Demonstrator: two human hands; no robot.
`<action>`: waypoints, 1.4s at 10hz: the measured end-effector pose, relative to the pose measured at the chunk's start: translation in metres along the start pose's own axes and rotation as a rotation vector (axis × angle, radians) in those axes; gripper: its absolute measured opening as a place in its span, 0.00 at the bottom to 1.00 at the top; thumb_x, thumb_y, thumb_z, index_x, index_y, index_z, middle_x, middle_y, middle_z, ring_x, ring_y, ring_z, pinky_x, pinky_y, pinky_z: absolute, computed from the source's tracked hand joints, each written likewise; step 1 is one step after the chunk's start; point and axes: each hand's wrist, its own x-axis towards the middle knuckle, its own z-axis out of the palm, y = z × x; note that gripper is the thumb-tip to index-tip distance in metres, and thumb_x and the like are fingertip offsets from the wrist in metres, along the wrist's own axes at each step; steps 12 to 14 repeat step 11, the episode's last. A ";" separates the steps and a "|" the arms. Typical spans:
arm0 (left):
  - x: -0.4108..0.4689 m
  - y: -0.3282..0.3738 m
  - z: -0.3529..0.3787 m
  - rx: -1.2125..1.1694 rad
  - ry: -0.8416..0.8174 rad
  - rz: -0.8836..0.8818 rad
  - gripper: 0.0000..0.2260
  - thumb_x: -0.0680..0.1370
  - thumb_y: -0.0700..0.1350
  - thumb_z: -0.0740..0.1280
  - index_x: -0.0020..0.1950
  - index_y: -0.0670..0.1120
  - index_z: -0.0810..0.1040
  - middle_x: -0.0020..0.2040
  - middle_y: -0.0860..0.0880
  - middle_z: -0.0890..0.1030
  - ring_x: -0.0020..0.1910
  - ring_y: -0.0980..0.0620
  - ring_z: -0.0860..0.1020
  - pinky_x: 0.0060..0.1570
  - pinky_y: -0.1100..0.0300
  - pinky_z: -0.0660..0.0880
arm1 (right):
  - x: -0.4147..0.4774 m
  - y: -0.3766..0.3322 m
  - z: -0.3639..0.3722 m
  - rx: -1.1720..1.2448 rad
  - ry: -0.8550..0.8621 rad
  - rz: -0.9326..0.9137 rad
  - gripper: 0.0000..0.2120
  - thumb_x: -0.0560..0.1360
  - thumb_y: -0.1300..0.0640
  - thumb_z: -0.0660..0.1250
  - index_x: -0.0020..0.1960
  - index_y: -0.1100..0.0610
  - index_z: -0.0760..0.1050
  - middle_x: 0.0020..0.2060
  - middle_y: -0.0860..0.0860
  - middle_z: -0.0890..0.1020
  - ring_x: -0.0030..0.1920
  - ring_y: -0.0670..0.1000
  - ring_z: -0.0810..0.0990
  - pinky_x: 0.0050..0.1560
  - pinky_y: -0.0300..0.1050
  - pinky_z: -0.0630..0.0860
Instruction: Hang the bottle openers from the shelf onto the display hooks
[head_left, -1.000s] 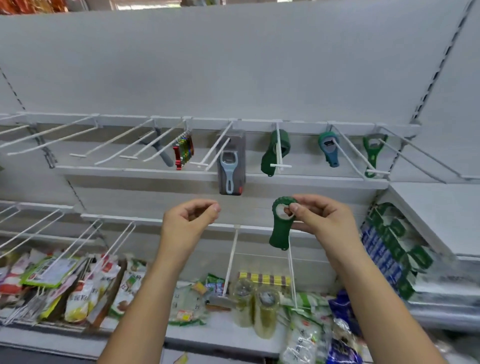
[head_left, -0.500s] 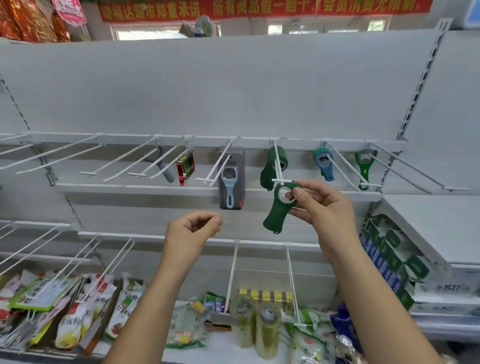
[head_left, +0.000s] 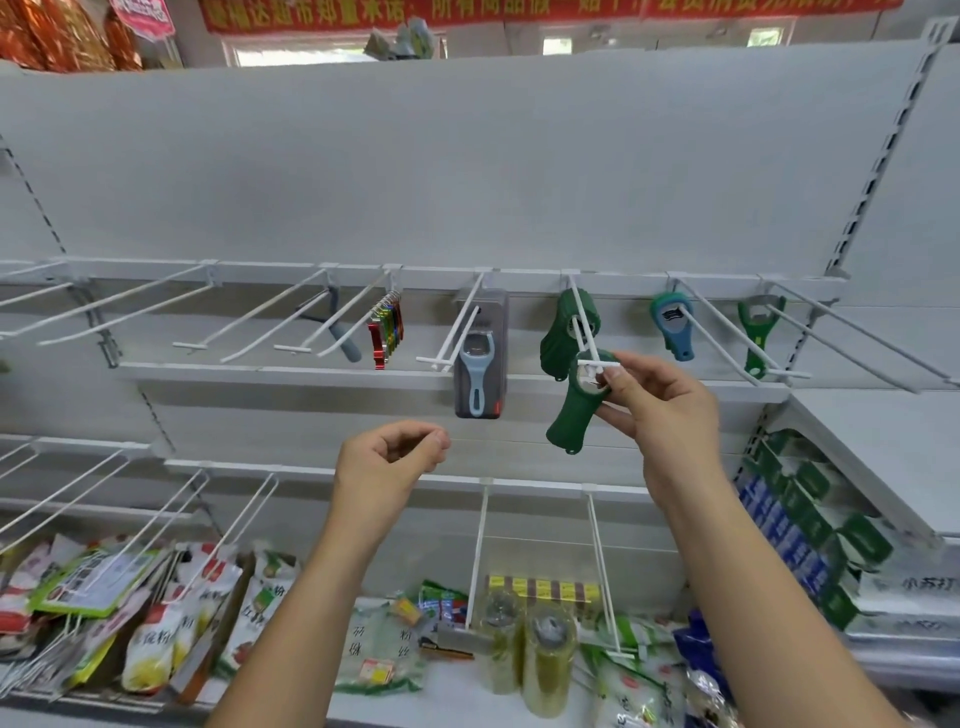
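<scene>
Person in view = two arms only, wrist camera angle aside. Bare left hand (head_left: 387, 462): uncovered to the fingertips, knuckle creases readable, nails too small to judge. Bare right hand (head_left: 670, 415): same, uncovered, knuckles and tendon lines showing on the back. Bare left forearm (head_left: 311, 613): uncovered along its whole visible length, to the bottom frame edge. Bare right forearm (head_left: 753, 597): likewise uncovered, to the bottom-right edge.
</scene>
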 end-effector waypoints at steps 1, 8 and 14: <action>0.003 -0.003 -0.003 -0.003 0.008 -0.013 0.05 0.76 0.40 0.73 0.46 0.49 0.87 0.42 0.49 0.88 0.46 0.49 0.86 0.53 0.52 0.82 | 0.006 0.007 0.000 0.012 0.019 0.023 0.08 0.78 0.66 0.68 0.54 0.58 0.82 0.45 0.55 0.87 0.48 0.55 0.87 0.48 0.50 0.84; 0.016 -0.015 -0.020 -0.007 0.040 -0.013 0.04 0.77 0.39 0.72 0.48 0.46 0.86 0.41 0.48 0.88 0.43 0.52 0.86 0.48 0.58 0.81 | 0.090 0.034 0.021 -0.083 0.119 -0.014 0.12 0.76 0.60 0.73 0.59 0.62 0.82 0.47 0.57 0.87 0.38 0.48 0.86 0.42 0.41 0.82; 0.013 -0.014 -0.026 0.003 0.065 -0.017 0.04 0.77 0.38 0.72 0.47 0.45 0.86 0.41 0.48 0.88 0.43 0.51 0.86 0.48 0.58 0.82 | 0.089 0.042 0.019 -0.084 0.221 0.015 0.12 0.75 0.58 0.74 0.57 0.60 0.82 0.47 0.57 0.86 0.42 0.51 0.86 0.44 0.41 0.83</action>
